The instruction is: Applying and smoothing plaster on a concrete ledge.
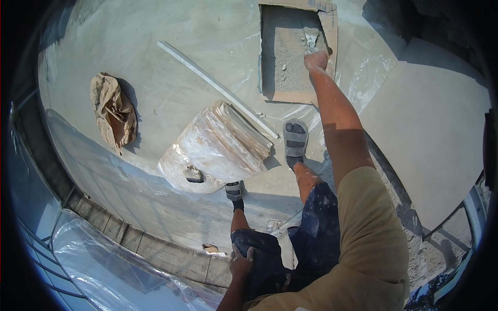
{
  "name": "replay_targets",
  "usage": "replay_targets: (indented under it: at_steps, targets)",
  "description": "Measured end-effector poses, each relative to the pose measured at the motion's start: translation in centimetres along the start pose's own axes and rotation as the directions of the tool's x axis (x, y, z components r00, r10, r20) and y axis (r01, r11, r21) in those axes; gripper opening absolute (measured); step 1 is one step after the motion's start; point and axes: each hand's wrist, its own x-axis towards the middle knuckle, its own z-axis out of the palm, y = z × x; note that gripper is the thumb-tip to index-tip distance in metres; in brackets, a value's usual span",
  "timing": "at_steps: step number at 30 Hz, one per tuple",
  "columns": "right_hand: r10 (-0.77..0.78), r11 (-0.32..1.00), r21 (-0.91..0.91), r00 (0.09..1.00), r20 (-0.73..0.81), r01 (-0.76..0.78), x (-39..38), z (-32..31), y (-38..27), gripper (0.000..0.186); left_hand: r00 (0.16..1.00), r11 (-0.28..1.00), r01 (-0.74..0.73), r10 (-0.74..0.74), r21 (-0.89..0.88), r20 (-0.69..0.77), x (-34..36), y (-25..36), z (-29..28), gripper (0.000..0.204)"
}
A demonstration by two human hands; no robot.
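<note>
My right hand [317, 62] is closed on a small trowel [311, 40] at the top centre, inside a shallow cardboard box [328, 23] with grey powder and lumps [285, 72] in it. My left hand [242, 262] rests on my left thigh at the bottom, thumb and fingers apart, holding nothing. Between my sandalled feet and the box lie a large plastic-wrapped bundle [218, 145] and a long pale straightedge [207, 83].
A crumpled brown paper bag [113, 111] lies at the left. A large pale slab [430, 129] is at the right. A curved tiled edge [132, 241] runs along the lower left, beside plastic sheeting [98, 259] and metal railings [44, 254].
</note>
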Motion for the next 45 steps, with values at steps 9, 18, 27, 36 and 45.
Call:
replay_targets:
  at_steps: [9, 18, 27, 36, 45]
  targets:
    - [-0.331, 0.923, 0.126, 0.916, -0.225, 0.364, -11.8, -2.6, -0.7, 0.042, 0.982, 0.98, -0.165, 0.173, 0.107, -0.07, -1.5, -3.2, -3.7, 0.087]
    - [-0.357, 0.901, 0.189, 0.916, -0.185, 0.39, -44.1, -12.6, 12.7, 0.042, 0.76, 0.74, -0.623, 0.649, 0.255, -0.026, 1.6, -12.8, -8.6, 0.074]
    - [-0.017, 0.929, 0.309, 0.856, -0.516, 0.205, -76.3, -17.2, 33.1, 0.032, 0.692, 0.588, -0.651, 0.72, 0.481, 0.056, 5.7, -20.1, -17.4, 0.063]
    - [0.58, 0.72, 0.668, 0.691, -0.432, -0.187, -99.9, -3.5, 43.1, 0.039, 0.695, 0.482, -0.558, 0.717, 0.676, 0.063, -1.0, -16.0, -16.6, 0.034]
    - [0.862, 0.294, 0.926, 0.483, -0.15, -0.238, -122.8, 10.8, 46.7, 0.04, 0.324, -0.015, -0.74, 0.869, 0.673, 0.375, -8.4, -12.4, 5.9, 0.046]
